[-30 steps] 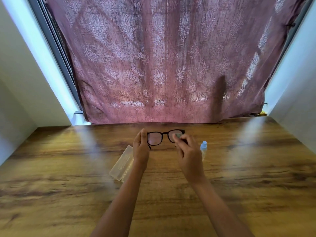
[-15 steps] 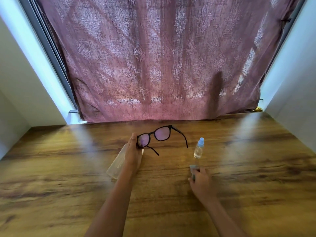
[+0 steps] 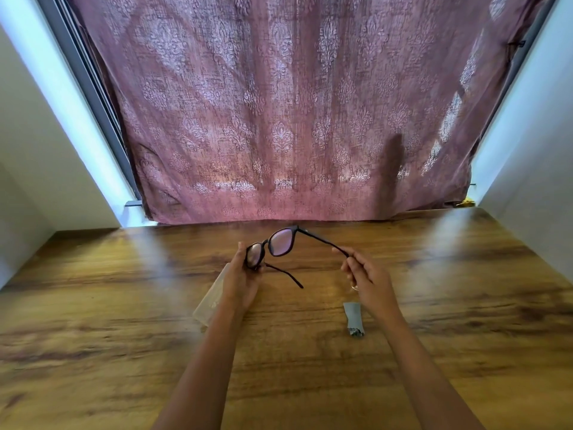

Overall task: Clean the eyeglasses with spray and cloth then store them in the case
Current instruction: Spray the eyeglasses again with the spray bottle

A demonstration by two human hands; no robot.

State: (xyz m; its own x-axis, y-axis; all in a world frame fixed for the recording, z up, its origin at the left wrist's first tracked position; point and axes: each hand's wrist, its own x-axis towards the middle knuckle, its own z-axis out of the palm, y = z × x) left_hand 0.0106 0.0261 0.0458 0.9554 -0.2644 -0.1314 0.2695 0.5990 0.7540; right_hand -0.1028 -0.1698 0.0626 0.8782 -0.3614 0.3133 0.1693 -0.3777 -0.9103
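The glasses (image 3: pixel 280 246) are up in the air above the counter (image 3: pixel 465 305), held at both ends. The left hand (image 3: pixel 243 280) grips the frame at the end by one lens, with its thumb up one side and the rest curled under. The right hand (image 3: pixel 369 274) pinches the tip of one arm of the glasses between its fingers (image 3: pixel 339 252). That arm is open and sticks out straight. The other arm hangs down loose and touches nothing.

The glasses look light and thin. The black frame looks stiff, but I think the arms swing on small hinges, so a hard pull on a tip could bend or twist them. The lenses would likely scratch or smudge easily. They may be slippery if spray is on them, though I cannot see any drops. The best place to hold is the frame edge or the bridge in the middle, not the glass. The tip of the arm is a good spot for folding it shut, with a soft push toward the lenses.

The cloth (image 3: pixel 353 318) lies on the counter just beside the right wrist, and no hand touches it. It looks soft and floppy. The clear case (image 3: pixel 210 301) lies on the counter under the left wrist, partly hidden. It looks hard and smooth. I cannot tell if it is open.
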